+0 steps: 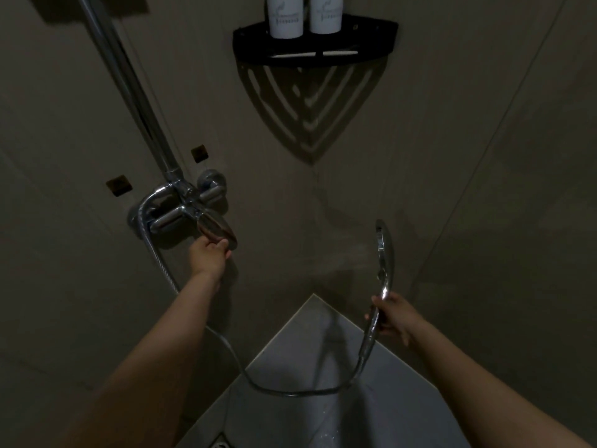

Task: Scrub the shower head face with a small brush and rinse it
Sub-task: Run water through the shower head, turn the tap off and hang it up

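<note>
While clamping right hand [392, 318] round one shower head [384, 248], gripping one tap lever [216, 226] with left hand [210, 255], below two bottles [286, 16].

Open room lies between our left hand [210, 253] and our right hand [392, 316]. The hose [307, 393] hangs low across it. The tap [181, 215] and tall pipe [126, 92] stick out on the left, the shower head [384, 250] on the right. The black shelf [315, 59] juts out up high.
</note>
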The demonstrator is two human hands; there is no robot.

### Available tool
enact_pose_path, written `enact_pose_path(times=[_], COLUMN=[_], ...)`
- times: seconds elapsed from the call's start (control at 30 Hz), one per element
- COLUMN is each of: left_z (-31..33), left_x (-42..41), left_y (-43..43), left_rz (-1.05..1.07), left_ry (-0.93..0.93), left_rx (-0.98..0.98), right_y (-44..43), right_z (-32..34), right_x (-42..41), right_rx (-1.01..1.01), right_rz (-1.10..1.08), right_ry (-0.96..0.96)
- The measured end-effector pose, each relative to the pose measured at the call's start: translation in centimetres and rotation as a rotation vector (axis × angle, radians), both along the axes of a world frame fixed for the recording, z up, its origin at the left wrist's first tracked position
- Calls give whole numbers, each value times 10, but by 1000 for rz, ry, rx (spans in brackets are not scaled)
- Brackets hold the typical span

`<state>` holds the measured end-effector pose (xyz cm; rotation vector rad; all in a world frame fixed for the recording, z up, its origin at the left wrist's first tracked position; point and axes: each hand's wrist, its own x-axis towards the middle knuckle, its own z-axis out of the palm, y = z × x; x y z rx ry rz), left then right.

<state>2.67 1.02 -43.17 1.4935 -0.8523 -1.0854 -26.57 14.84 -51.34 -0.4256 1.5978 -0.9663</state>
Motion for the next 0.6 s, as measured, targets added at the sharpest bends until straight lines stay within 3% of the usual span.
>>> enact_pose_path(times=[0.6], left_z=[-7], left_x=[4], left_y=[-1], left_rz=[-27], left_ry=[-30], left_rx=[-60], right_y=[-1], right_z=[22], right_x=[5], right_rx=[-42], right_rz=[-54], right_ry=[-61])
